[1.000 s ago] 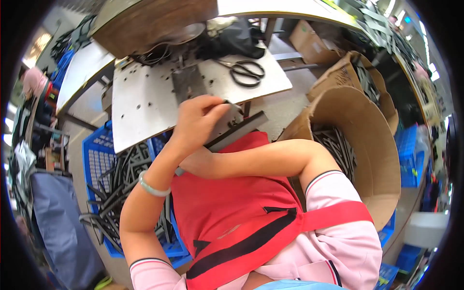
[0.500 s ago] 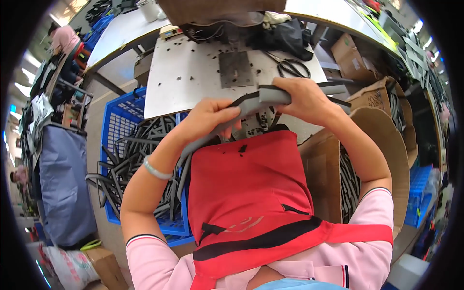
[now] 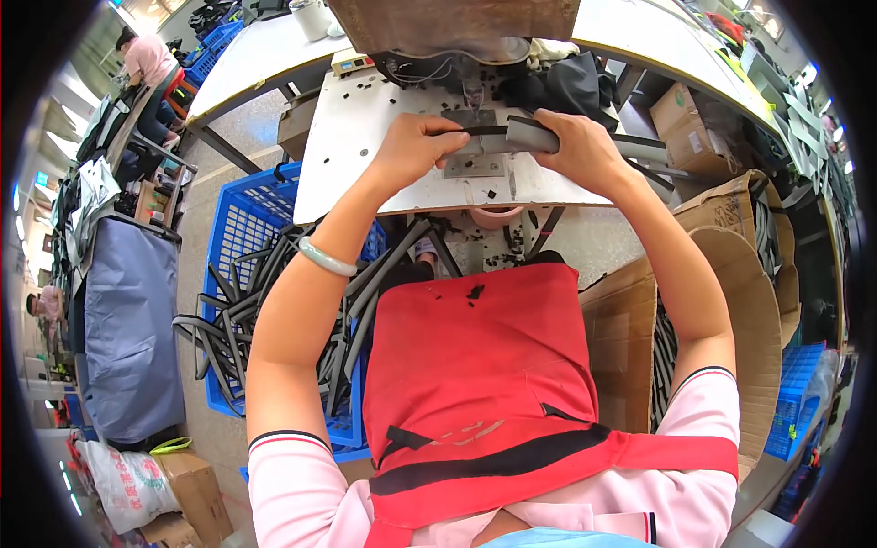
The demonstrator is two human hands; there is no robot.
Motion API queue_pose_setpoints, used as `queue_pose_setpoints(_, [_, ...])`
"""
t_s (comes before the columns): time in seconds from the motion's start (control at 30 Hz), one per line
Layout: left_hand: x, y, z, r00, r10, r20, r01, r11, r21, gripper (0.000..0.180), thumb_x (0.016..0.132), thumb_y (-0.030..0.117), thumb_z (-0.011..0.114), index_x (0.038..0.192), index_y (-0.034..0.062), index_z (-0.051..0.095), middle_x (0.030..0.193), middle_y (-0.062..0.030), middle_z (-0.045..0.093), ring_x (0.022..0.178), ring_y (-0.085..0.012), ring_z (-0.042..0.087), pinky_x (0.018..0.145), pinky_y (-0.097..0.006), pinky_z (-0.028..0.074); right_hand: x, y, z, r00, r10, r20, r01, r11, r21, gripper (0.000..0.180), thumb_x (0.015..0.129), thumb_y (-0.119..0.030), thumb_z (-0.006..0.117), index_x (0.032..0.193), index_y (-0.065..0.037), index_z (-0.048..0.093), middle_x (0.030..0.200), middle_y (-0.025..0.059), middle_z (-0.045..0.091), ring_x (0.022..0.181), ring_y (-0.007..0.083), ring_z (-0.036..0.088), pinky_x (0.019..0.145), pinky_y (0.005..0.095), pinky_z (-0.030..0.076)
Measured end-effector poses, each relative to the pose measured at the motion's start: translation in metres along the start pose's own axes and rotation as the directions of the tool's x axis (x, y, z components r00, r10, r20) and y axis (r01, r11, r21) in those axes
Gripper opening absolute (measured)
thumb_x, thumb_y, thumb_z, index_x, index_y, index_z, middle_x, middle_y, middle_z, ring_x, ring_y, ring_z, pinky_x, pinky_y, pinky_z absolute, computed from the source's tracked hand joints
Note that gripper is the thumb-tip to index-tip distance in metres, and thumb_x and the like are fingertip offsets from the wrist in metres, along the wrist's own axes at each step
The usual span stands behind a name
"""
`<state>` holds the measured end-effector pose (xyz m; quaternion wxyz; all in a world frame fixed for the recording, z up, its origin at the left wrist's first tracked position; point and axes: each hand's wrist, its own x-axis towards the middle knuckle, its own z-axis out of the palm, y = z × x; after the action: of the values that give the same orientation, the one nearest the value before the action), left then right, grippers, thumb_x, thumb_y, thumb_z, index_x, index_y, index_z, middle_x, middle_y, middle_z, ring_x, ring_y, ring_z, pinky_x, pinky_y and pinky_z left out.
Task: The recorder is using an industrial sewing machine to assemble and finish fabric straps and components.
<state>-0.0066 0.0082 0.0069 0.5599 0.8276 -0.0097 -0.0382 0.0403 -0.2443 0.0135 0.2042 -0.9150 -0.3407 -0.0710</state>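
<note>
A grey padded strip with a black edge (image 3: 532,138) is stretched between my two hands, over the metal plate (image 3: 475,166) of the white worktable. My left hand (image 3: 413,151) pinches its left end between thumb and fingers. My right hand (image 3: 577,146) is closed round the strip farther right, thumb on the near side, where a wider grey piece shows. The strip runs on past my right wrist to the right. Just beyond the hands stands a machine with a brown head (image 3: 452,26); its working point is above the plate.
A blue crate (image 3: 219,256) full of grey and black strips stands at my left. Cardboard boxes (image 3: 621,338) with more strips are at my right. Black scraps dot the worktable (image 3: 352,137). A dark cloth bundle (image 3: 571,87) lies by the machine. Another person (image 3: 151,68) works far left.
Both hands have moved away from my body toward the machine, carrying the strip from above my lap to over the metal plate. The strip is held straighter now.
</note>
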Motion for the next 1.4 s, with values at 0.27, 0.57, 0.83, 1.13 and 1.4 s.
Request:
queue_pose_setpoints(0.27, [0.015,-0.006,-0.007,1.0,-0.008,-0.002,0.008,0.998,-0.069,0.032,0.085,0.022,0.071,0.102,-0.0049,0.071,0.067,-0.0019,0.06,0.054,-0.007,0.05,0.046,-0.022,0.037,0.014,0.007,0.002,0.998,-0.032,-0.051,0.03,0.999,-0.035,0.037,0.076,-0.021,0.071,0.105,-0.002,0.059,0.092,0.0222,0.065,0.09,0.0412,0.061,0.078,0.0464,0.048])
queue_pose_setpoints(0.57, [0.019,-0.021,-0.014,0.997,0.004,-0.071,-0.023,0.963,-0.268,0.029,0.088,0.021,0.067,0.102,-0.0051,0.07,0.067,-0.0048,0.062,0.057,-0.0103,0.053,0.052,-0.023,0.042,0.01,0.008,0.0,0.979,0.156,-0.134,-0.158,0.987,-0.006,0.042,0.077,-0.022,0.069,0.114,-0.005,0.06,0.098,0.0233,0.067,0.091,0.0405,0.064,0.08,0.0464,0.05])
queue_pose_setpoints(0.83, [-0.025,0.016,0.059,0.941,0.314,0.124,-0.32,0.947,0.034,0.032,0.083,0.028,0.068,0.091,-0.003,0.069,0.069,-0.0139,0.067,0.061,-0.0169,0.058,0.065,-0.035,0.05,-0.07,-0.128,0.114,0.659,-0.748,-0.082,0.691,0.645,-0.326,0.014,0.081,-0.008,0.057,0.093,-0.005,0.061,0.092,0.0115,0.063,0.104,0.0286,0.061,0.093,0.0434,0.046])
queue_pose_setpoints(1.13, [-0.065,-0.057,-0.001,0.905,-0.258,0.337,0.253,0.966,0.06,0.037,0.095,0.036,0.058,0.087,0.0015,0.07,0.066,-0.0015,0.061,0.055,-0.0122,0.054,0.054,-0.026,0.045,-0.046,-0.048,0.008,0.969,-0.165,0.185,0.152,0.985,0.081,0.03,0.077,-0.016,0.071,0.099,-0.002,0.057,0.093,0.0182,0.062,0.095,0.0371,0.058,0.084,0.0435,0.045])
queue_pose_setpoints(1.4, [-0.037,-0.01,-0.005,0.982,0.178,0.063,-0.186,0.967,0.176,0.033,0.084,0.026,0.07,0.097,-0.004,0.071,0.077,-0.0097,0.069,0.072,-0.016,0.063,0.067,-0.03,0.049,-0.033,-0.016,-0.004,0.996,-0.084,0.027,0.082,0.994,0.067,0.047,0.077,-0.019,0.075,0.112,0.004,0.052,0.097,0.0232,0.059,0.091,0.0411,0.057,0.081,0.0409,0.046])
